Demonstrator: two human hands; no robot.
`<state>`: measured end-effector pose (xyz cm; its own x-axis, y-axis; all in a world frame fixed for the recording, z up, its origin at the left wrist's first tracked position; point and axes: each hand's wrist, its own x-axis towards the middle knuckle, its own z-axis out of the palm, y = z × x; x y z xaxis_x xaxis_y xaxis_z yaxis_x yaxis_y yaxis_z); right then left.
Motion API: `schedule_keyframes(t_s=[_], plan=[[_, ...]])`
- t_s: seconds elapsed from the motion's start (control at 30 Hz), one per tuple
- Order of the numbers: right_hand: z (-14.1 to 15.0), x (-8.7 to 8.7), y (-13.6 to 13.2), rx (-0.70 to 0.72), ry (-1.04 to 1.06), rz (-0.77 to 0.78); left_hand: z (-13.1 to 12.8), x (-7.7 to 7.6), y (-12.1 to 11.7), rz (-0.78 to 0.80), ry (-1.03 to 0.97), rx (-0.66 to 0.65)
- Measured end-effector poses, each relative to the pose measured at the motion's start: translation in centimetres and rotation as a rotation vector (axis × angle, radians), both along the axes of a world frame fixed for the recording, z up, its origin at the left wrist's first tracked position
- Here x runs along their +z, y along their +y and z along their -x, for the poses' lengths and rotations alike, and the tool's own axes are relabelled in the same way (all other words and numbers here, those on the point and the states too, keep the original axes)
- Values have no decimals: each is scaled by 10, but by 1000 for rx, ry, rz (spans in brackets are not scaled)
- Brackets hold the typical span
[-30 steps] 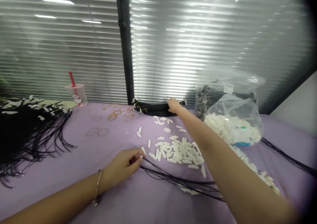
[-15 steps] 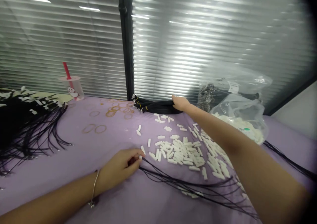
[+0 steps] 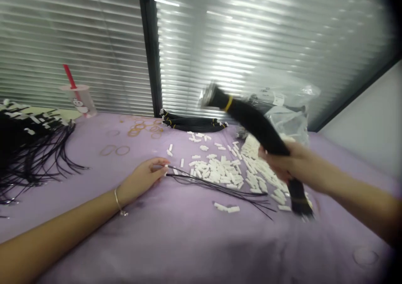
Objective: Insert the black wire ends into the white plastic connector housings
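My right hand (image 3: 293, 163) is closed round a thick bundle of black cords (image 3: 251, 123), bound near its far end by a yellow rubber band, and holds it in the air above the table's right side. The bundle is smeared by motion. My left hand (image 3: 143, 178) rests on the purple cloth with its fingers pinched on the ends of a few thin black cords (image 3: 216, 187) that trail off to the right. A scatter of small white plastic pieces (image 3: 222, 171) lies between the two hands.
More bound black bundles (image 3: 191, 123) lie by the window frame. Loose rubber bands (image 3: 141, 129) sit at the back. A heap of black cords with white tags (image 3: 28, 146) fills the left. A drink cup with red straw (image 3: 78, 99) and clear plastic bags (image 3: 284, 112) stand at the back.
My right hand has lifted one black bundle off the pile by the window and drawn it back toward me to the right. My left hand has stayed on the thin cords.
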<state>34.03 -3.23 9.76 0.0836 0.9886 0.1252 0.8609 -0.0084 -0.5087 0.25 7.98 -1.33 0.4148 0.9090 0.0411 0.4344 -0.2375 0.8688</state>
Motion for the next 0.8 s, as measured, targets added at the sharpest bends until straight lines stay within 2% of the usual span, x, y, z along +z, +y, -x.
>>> schedule_keyframes(t_s=[0.1, 0.17, 0.23, 0.3, 0.37, 0.43, 0.5, 0.63, 0.8], plan=[[15, -28, -55, 46, 64, 281, 0, 20, -15, -143, 27, 25], [24, -44, -77, 147, 44, 332, -1, 35, -33, -179, 39, -36], [32, -58, -88, 237, 35, 347, -4, 49, -53, -158, 63, -200], [36, -69, -90, 282, 41, 381, -8, 58, -71, -222, 106, -477], [39, -78, -88, 301, 47, 408, -9, 62, -85, -213, 166, -726], [39, -85, -83, 319, 56, 407, -9, 59, -93, -184, 248, -878], [38, -90, -78, 341, 57, 393, -6, 54, -96, -187, 325, -901], [33, -98, -79, 346, 16, 373, -2, 49, -94, -255, 402, -838], [23, -117, -87, 356, 11, 373, 1, 50, -92, -461, 478, -878]])
